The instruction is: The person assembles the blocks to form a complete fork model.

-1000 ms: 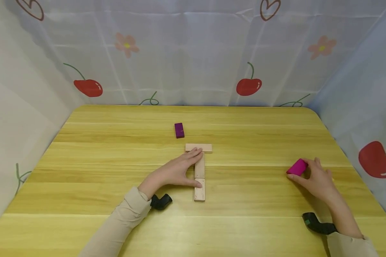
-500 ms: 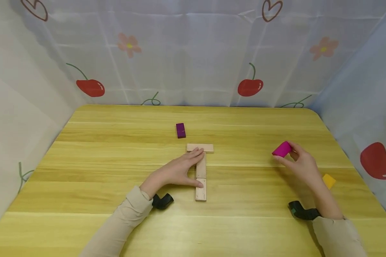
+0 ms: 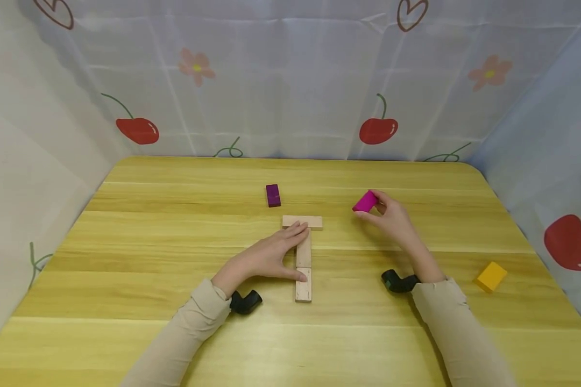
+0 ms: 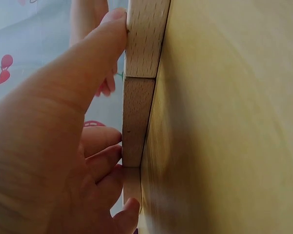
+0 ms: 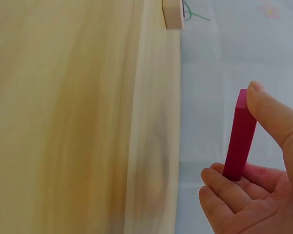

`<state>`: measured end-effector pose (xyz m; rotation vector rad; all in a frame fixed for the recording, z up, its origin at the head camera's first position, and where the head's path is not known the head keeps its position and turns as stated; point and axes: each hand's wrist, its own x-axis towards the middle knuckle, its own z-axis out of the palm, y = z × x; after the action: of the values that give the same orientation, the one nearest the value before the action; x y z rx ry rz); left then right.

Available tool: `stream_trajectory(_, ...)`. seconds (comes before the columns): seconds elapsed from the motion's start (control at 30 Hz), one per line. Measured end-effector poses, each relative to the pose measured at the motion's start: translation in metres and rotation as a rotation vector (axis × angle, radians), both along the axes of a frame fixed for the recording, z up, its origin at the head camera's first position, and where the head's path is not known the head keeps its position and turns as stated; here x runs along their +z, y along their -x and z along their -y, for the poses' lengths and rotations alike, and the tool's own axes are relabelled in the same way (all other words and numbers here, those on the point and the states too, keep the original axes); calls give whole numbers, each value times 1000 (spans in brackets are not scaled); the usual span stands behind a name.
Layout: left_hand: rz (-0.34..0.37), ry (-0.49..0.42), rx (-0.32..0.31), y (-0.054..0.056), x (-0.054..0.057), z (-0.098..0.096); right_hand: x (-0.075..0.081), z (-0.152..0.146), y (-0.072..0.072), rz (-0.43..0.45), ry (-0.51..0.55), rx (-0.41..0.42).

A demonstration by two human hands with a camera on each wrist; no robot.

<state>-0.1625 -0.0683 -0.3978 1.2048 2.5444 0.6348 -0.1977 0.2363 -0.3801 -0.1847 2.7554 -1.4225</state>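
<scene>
Three pale wooden blocks lie in a T on the table: a crossbar block (image 3: 314, 222), a middle block (image 3: 304, 253) below it and a near block (image 3: 303, 293) in line. My left hand (image 3: 263, 256) rests on them with spread fingers, fingertips by the crossbar and thumb on the near block. In the left wrist view the thumb (image 4: 100, 51) touches a block's top edge. To the right of the T, my right hand (image 3: 398, 224) pinches a magenta block (image 3: 366, 201) between thumb and fingers. In the right wrist view that magenta block (image 5: 240, 139) appears held above the table.
A dark purple block (image 3: 273, 195) lies behind the T, slightly left. Far to the right is a yellow block (image 3: 491, 277), beside the right sleeve. The wooden table (image 3: 126, 236) is bounded by a printed curtain (image 3: 290, 80) at the back and sides.
My right hand has carried the magenta block left and farther back, toward the T, uncovering the yellow block. My left hand stays on the wooden blocks.
</scene>
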Motion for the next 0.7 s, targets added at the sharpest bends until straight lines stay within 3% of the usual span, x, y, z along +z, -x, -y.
stream_trajectory(0.33,9,0,5,0,0,2,-11,47,24,-21,-109,82)
stream_trajectory(0.7,4,6,-1,0,1,1,-19,61,37,-28,-226,145)
